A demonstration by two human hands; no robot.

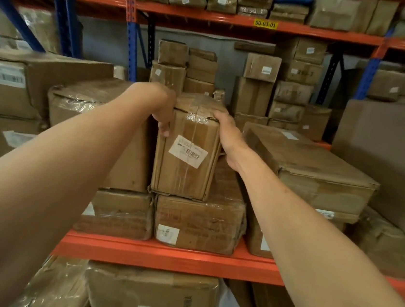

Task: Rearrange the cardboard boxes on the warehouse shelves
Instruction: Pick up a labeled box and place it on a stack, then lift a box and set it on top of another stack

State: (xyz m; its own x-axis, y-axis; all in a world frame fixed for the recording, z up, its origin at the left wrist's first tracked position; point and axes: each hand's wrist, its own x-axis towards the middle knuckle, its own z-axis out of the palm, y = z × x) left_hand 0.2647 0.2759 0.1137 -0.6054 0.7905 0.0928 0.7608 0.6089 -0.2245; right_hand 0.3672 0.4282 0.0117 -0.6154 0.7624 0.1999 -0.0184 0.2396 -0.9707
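Observation:
A tall taped cardboard box point(184, 166) with a white barcode label stands upright on a lower box point(198, 223) on the middle shelf. My left hand point(162, 109) grips its upper left corner, thumb pointing down its front face. My right hand point(226, 136) clasps the upper right edge and side. The box leans a little and its base overhangs the lower box's front. A plastic-wrapped box point(127, 139) presses against its left side.
A flat wide box point(308, 165) lies to the right on other boxes. Several small boxes point(289, 87) are stacked at the back. The orange shelf beam point(172, 257) runs along the front, with a blue upright point(133, 44) behind. Large boxes point(8, 96) fill the left.

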